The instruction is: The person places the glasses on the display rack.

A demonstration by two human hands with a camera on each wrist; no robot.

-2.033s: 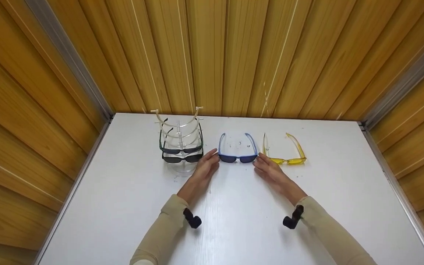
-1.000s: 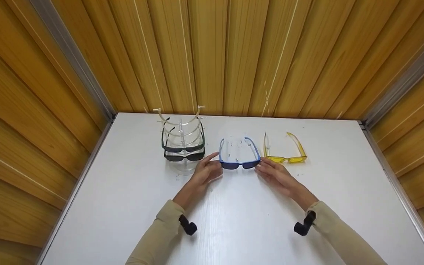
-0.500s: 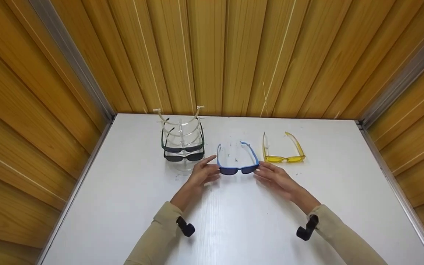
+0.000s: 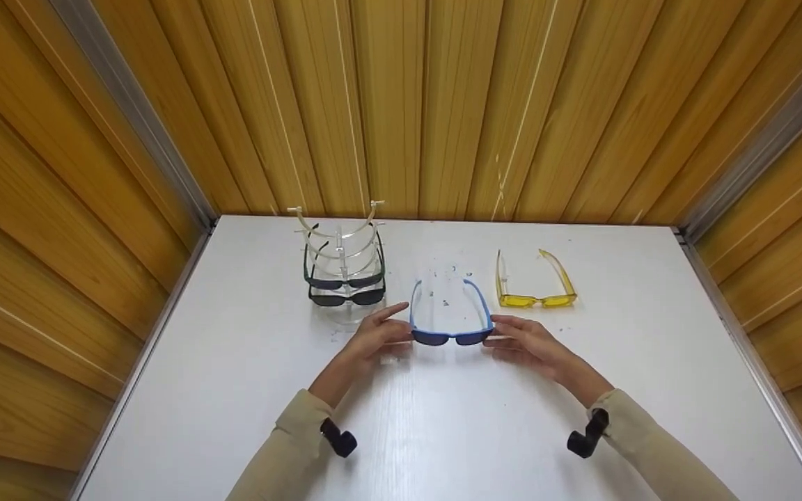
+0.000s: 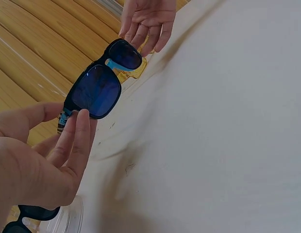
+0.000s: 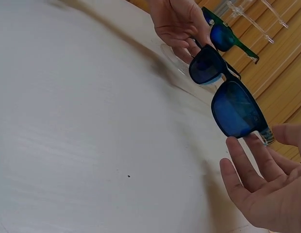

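Blue-framed sunglasses [image 4: 451, 337] with dark lenses are held up over the white table, temples unfolded and pointing away. My left hand [image 4: 376, 337] pinches the left hinge corner between thumb and fingers. At the opposite corner my right hand [image 4: 528, 344] pinches the frame in the same way. In the left wrist view the lenses [image 5: 96, 91] face the camera, and shadows of the hands fall on the table apart from them. The right wrist view shows the right fingertips [image 6: 231, 141] at the lower edge of the near lens.
Left of the hands stands a clear tiered display stand [image 4: 340, 254], bearing dark sunglasses [image 4: 347, 299] on its lower tiers; its upper arms are bare. Yellow glasses [image 4: 537, 301] lie unfolded on the table [image 4: 443, 431] to the right. Wood-patterned panels [image 4: 457, 111] rise behind.
Both hands have come to grip the blue sunglasses and have drawn them toward the person, up off the table. The stand and the yellow glasses have stayed in place.
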